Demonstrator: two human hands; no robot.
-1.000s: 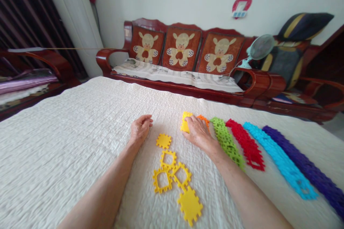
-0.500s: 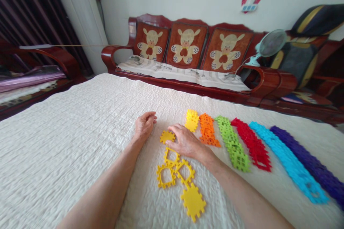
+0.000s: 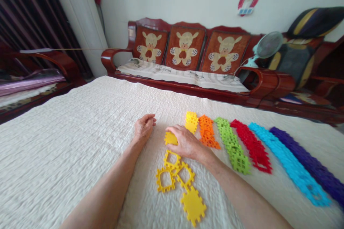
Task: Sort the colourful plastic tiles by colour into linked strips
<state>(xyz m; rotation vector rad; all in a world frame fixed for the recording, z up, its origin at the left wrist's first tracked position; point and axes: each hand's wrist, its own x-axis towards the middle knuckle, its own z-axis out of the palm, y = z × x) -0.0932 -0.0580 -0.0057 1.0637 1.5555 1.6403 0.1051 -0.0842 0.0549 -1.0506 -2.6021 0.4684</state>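
My right hand (image 3: 186, 143) has a solid yellow interlocking tile (image 3: 171, 138) between its thumb and fingers, low over the white bedspread. To the left, my left hand (image 3: 144, 127) rests on its side with the fingers loosely curled in; nothing shows in it. Below my right hand lie more yellow pieces: a small window-frame tile (image 3: 168, 164), another frame tile (image 3: 160, 182), a third frame tile (image 3: 191, 171) and a solid toothed tile (image 3: 193, 205). Just beyond my right hand's knuckles is an overlapping row of yellow tiles (image 3: 191, 121).
Further right run rows of orange tiles (image 3: 208, 132), green tiles (image 3: 233, 146), red tiles (image 3: 252, 146), light blue tiles (image 3: 290, 164) and purple tiles (image 3: 306, 159). All lie on a quilted white bedspread (image 3: 80, 125). Behind it stand a wooden sofa (image 3: 172, 84) and a small fan (image 3: 270, 44).
My right hand has closed on the solid yellow tile, which has shifted slightly right. My left hand has stayed nearly still, and the view has tilted up a little.
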